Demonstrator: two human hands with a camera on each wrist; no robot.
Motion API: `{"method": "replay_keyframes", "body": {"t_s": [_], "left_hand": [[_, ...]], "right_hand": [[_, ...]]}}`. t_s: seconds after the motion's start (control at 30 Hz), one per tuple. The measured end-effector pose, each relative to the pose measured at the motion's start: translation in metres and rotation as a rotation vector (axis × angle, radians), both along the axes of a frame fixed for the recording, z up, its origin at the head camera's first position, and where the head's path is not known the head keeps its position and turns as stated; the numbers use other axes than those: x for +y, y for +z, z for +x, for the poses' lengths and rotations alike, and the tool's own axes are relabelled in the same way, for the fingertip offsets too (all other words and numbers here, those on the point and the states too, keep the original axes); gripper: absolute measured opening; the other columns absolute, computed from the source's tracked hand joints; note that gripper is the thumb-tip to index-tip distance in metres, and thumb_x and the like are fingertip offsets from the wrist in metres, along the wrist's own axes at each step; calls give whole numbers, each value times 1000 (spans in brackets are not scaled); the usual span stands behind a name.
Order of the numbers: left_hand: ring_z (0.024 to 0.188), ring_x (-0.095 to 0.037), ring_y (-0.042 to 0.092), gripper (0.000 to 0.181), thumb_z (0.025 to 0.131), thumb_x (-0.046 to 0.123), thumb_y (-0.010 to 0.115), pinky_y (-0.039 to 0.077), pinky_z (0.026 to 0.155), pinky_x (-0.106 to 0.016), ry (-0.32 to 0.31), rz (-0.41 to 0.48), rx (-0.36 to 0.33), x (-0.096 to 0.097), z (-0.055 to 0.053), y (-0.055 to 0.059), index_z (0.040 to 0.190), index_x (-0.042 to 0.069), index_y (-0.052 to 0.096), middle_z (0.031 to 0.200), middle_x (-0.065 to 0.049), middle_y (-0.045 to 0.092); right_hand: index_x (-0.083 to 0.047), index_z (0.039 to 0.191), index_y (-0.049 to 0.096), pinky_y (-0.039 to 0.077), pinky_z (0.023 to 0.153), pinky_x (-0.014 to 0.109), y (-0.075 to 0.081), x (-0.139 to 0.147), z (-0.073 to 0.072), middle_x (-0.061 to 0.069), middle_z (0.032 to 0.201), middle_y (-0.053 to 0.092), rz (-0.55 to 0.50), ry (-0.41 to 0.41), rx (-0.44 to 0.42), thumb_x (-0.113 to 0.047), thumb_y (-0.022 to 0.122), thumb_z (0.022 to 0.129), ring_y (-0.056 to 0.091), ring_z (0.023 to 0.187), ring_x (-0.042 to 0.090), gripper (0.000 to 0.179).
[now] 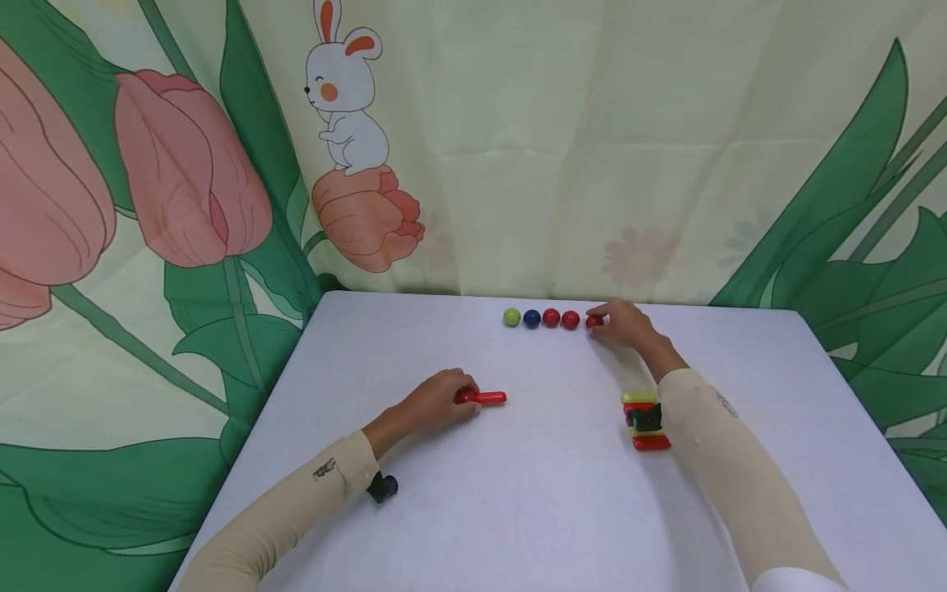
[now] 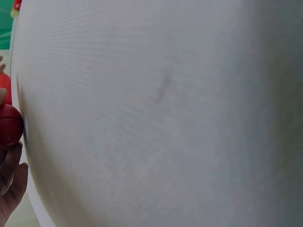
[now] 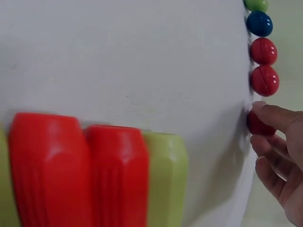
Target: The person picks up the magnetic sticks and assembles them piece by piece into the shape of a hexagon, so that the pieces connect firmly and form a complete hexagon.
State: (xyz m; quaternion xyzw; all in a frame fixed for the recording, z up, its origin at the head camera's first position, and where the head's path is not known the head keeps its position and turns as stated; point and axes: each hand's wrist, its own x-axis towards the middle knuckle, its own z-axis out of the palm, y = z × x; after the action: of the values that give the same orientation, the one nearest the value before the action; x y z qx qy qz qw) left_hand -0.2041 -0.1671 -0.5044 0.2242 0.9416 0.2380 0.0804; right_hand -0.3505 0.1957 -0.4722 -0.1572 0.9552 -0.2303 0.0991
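Near the middle of the white table, my left hand [image 1: 436,400] pinches a red ball [image 2: 9,126] between thumb and fingers. A red stick [image 1: 491,398] lies against that ball, pointing right; whether the two are joined I cannot tell. At the table's far edge my right hand [image 1: 625,323] pinches another red ball [image 3: 258,124], resting on the tabletop. Left of it, after a small gap, runs a row: two red balls [image 1: 570,320], a blue ball [image 1: 532,318] and a green ball [image 1: 511,316].
Red and yellow-green sticks [image 1: 651,443] lie side by side next to my right forearm, partly hidden by the black wrist camera [image 1: 645,419]. A patterned curtain [image 1: 547,164] hangs right behind the far edge of the table [image 1: 518,510].
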Motion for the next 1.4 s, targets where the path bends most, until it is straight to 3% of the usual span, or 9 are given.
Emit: {"method": "replay_keyframes", "body": {"t_s": [0.27, 0.53, 0.93, 1.4], "left_hand": [[83, -10, 54, 28, 88, 29, 78, 48, 68, -20, 5, -5, -6, 1, 0, 0, 111, 13, 72, 92, 4, 62], [84, -11, 53, 27, 88, 28, 78, 48, 68, -20, 4, -9, -14, 0, 0, 0, 110, 14, 72, 92, 5, 61], [84, -11, 54, 27, 89, 29, 78, 47, 69, -21, 19, -13, 0, 0, 0, -1, 111, 13, 73, 93, 4, 63], [84, -11, 53, 24, 90, 26, 76, 48, 73, -25, 62, 8, 3, -5, 4, 1, 109, 13, 71, 92, 3, 62]], "right_hand": [[-5, 130, 66, 50, 83, 48, -5, 3, 4, 13, 101, 68, 40, 19, 54, -16, 70, 93, 56, 99, 31, 39], [-2, 133, 63, 51, 90, 52, -5, 4, 11, 18, 115, 67, 63, 27, 11, -17, 71, 93, 58, 107, 35, 43], [-6, 128, 66, 53, 86, 50, -8, 7, 25, 14, 110, 69, 125, 33, 44, -24, 73, 92, 61, 102, 31, 41], [-9, 133, 63, 55, 89, 50, -8, -6, 47, 13, 115, 68, 61, 41, -16, -28, 75, 91, 61, 108, 31, 48]]}}
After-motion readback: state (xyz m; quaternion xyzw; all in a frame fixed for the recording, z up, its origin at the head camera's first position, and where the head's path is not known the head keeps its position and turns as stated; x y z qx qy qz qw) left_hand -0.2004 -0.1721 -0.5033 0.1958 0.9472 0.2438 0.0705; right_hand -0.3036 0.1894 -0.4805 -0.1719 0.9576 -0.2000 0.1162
